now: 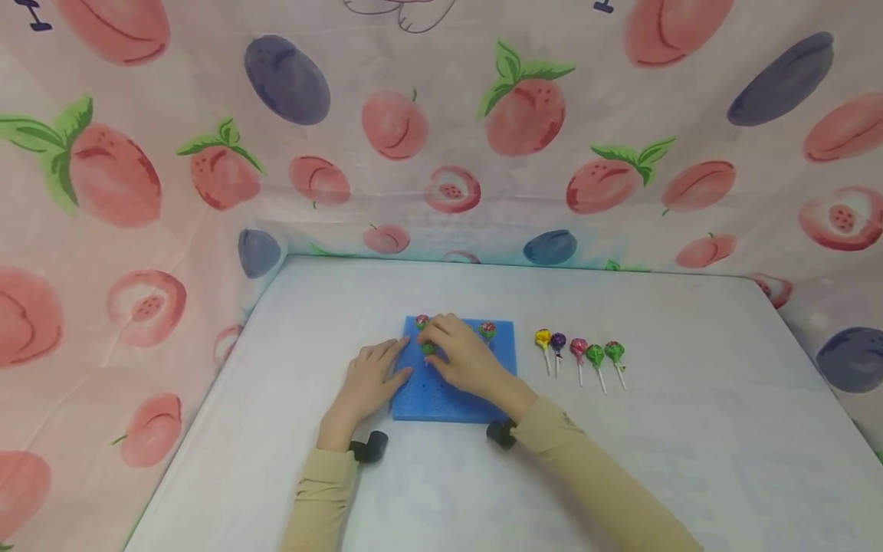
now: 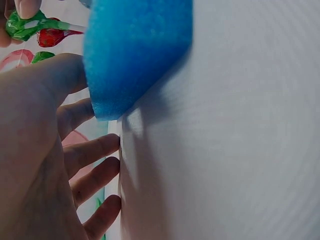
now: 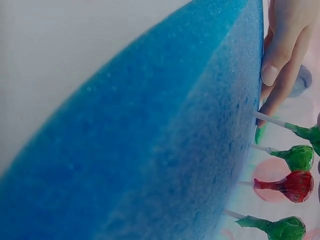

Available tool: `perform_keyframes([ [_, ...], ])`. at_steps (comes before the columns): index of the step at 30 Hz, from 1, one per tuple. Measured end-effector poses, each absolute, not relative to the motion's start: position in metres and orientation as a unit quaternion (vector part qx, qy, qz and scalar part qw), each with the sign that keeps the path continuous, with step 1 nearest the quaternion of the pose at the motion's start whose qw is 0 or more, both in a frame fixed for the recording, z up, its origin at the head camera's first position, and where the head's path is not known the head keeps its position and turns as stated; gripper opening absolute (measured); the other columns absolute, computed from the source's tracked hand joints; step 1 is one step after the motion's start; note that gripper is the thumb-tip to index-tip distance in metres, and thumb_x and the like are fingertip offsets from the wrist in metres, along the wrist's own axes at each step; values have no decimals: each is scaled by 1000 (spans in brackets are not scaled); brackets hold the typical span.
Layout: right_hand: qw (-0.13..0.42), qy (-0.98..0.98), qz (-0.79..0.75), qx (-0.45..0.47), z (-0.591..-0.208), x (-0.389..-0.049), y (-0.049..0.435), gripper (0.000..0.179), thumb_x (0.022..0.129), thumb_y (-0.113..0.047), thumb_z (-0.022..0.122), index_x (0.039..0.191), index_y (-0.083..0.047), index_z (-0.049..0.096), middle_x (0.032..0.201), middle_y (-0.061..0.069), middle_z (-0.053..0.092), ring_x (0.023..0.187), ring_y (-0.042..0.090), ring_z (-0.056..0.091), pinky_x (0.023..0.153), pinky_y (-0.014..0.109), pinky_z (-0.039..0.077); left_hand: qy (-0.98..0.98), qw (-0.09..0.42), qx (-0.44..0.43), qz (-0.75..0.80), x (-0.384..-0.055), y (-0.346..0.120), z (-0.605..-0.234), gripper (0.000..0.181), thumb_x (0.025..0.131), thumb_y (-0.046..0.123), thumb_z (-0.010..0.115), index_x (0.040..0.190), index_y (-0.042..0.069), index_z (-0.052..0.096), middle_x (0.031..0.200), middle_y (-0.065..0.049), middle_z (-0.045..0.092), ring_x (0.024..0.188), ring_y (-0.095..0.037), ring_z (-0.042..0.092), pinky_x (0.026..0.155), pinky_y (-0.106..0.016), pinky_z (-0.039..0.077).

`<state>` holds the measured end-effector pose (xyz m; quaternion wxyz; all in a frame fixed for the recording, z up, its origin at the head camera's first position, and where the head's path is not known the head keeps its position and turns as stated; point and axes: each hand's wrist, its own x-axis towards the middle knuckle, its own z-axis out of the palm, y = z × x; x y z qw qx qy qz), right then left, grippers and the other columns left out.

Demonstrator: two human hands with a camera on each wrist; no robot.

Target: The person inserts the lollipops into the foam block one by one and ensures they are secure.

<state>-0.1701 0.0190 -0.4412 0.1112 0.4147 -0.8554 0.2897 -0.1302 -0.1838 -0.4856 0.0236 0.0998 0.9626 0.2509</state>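
A blue foam block (image 1: 455, 402) lies flat on the white table. My left hand (image 1: 366, 387) rests at its left edge, fingers spread and nearly straight, as the left wrist view also shows. Over the block, my right hand (image 1: 465, 360) pinches a green-wrapped lollipop (image 1: 428, 348) by its head. Its stick points down and meets the foam; how deep it sits I cannot tell. Other lollipops stand stick-down in the block, among them a red one (image 3: 297, 186) and a green one (image 3: 287, 229) in the right wrist view. The right hand partly hides them in the head view.
Right of the block, several lollipops lie in a row on the table: a yellow one (image 1: 543, 339), a purple one (image 1: 558, 342), a pink one (image 1: 579, 349) and green ones (image 1: 614, 351). A fruit-printed cloth (image 1: 448, 115) hangs behind and along the sides.
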Motion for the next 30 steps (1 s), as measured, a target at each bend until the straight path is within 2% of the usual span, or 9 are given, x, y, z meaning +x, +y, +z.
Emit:
perform_keyframes([
  [6,102,-861,285,409,-442,-169,20,29,82,-7,74,109,-10,65,106,-1,62,98,14,55,90,31,50,962,24,101,253,-130,-183,-485,56,98,41,51,148,19,38,150,-12,42,134,-33,38,109,-59,30],
  [14,102,-868,267,407,-442,-167,19,28,84,-9,73,111,-13,63,106,-3,64,104,13,58,99,36,47,962,23,101,253,-130,-183,-485,57,98,40,52,148,19,38,151,-12,42,134,-33,38,109,-58,31],
  [24,102,-868,258,412,-445,-164,21,25,86,-8,71,110,-12,65,110,-1,67,110,16,61,99,36,49,962,23,99,253,-130,-182,-484,57,97,40,52,148,19,38,150,-12,42,134,-32,37,108,-58,31],
  [30,126,-866,241,419,-445,-161,23,26,87,-9,70,113,-14,68,114,0,67,114,18,60,102,36,48,961,24,96,258,-129,-182,-484,57,97,40,53,148,20,38,150,-12,42,134,-32,38,108,-58,30],
])
